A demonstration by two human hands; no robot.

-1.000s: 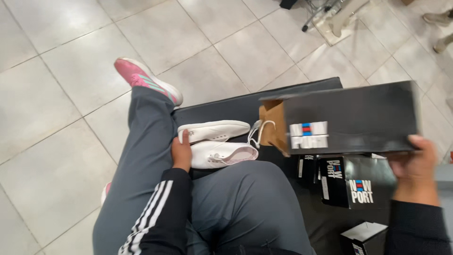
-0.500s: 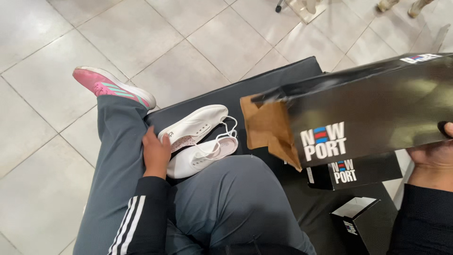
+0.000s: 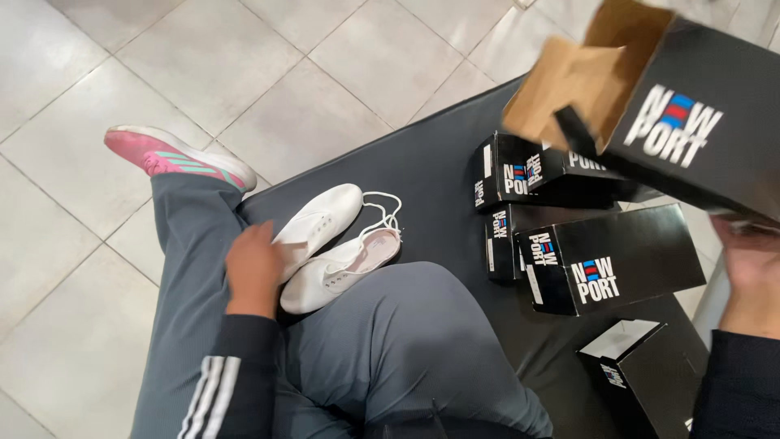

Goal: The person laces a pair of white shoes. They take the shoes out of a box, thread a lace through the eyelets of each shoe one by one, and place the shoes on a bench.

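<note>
My left hand [image 3: 253,271] grips the heel end of a pair of white lace-up shoes [image 3: 341,244] lying on a black padded bench [image 3: 431,171], just beside my grey-trousered knee. My right hand [image 3: 751,264] holds up an open black shoe box [image 3: 691,122] at the upper right, tilted, its brown inside and loose flap facing the camera.
Several black shoe boxes [image 3: 609,260] lie stacked on the bench at the right, and one small open box [image 3: 642,370] sits near its front edge. My pink sneaker [image 3: 175,154] rests on the pale tiled floor [image 3: 73,268] to the left.
The right hand lifted the open box up and to the right, baring the stacked boxes beneath. The left hand closed around the shoes' heels and the view shifted.
</note>
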